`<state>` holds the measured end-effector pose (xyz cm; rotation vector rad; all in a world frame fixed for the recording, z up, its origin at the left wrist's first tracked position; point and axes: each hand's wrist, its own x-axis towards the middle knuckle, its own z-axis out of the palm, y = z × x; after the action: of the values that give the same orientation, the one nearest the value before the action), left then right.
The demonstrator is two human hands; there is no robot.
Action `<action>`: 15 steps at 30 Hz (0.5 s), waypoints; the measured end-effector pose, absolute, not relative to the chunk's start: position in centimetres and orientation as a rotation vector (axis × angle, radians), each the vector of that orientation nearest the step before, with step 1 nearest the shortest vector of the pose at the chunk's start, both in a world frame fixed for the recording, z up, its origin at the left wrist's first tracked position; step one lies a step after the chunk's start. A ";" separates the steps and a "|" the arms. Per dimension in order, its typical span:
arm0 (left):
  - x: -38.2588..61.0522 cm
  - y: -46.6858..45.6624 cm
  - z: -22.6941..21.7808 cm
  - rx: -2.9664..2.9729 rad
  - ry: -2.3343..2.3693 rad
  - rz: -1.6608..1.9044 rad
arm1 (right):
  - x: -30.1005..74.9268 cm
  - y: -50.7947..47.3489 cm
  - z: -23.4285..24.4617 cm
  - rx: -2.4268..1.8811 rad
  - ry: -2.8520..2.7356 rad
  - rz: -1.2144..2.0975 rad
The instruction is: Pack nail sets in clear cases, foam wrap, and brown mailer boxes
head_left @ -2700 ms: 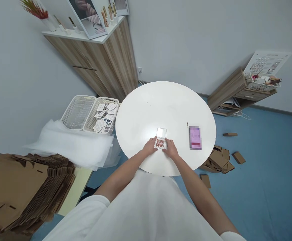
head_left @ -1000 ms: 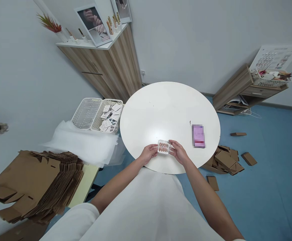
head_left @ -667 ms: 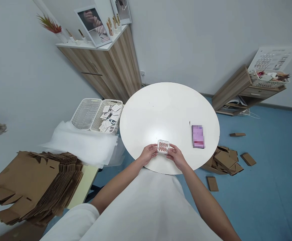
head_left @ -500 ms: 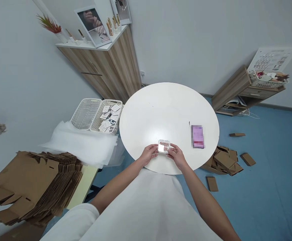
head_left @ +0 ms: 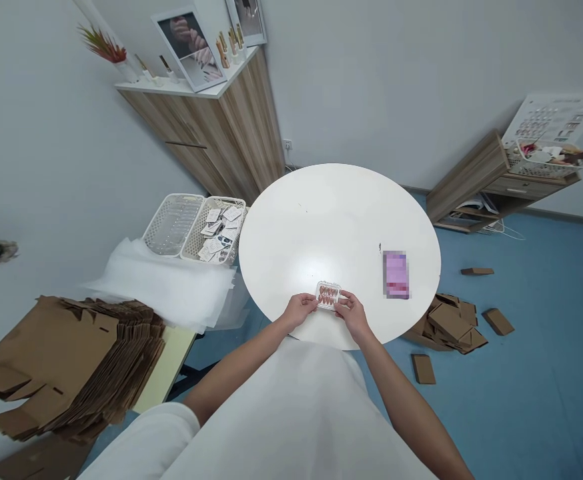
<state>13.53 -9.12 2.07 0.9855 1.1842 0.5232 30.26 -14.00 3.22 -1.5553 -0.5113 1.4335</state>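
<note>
Both grips are pinched on the case (head_left: pixel 328 295). The left hand (head_left: pixel 299 311) has its fingertips closed on the left end and the right hand (head_left: pixel 353 315) on the right end. The case is between them, over the near edge of the bench (head_left: pixel 321 213). I cannot tell whether it rests there or is lifted a little.

A few seconds ago the case lay open, its lid flipped away from the person. Now the lid is shut and red nails show through it. The hands have kept their ends.

The case lies flat, lid up, with its long axis running left to right from grip to grip.

Right of the right grip and well apart, a purple card (head_left: pixel 395 274) lies on the bench, its long axis pointing away from the person. Left of the left grip, off the bench, stand two baskets (head_left: pixel 174 225), and the nearer one holds small cards. Nearer the person lie foam sheets (head_left: pixel 161 287) and a cardboard stack (head_left: pixel 71 360). Cardboard scraps (head_left: pixel 451 323) lie on the floor beyond the right grip.
</note>
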 end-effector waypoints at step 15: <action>9.5 -8.7 2.2 1.179 1.478 0.741 | 24.3 -9.8 2.8 -1.612 -0.663 1.432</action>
<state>9.50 -8.69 2.23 1.1786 1.4784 0.7412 24.32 -9.79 2.81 -1.6124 -0.6632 1.4318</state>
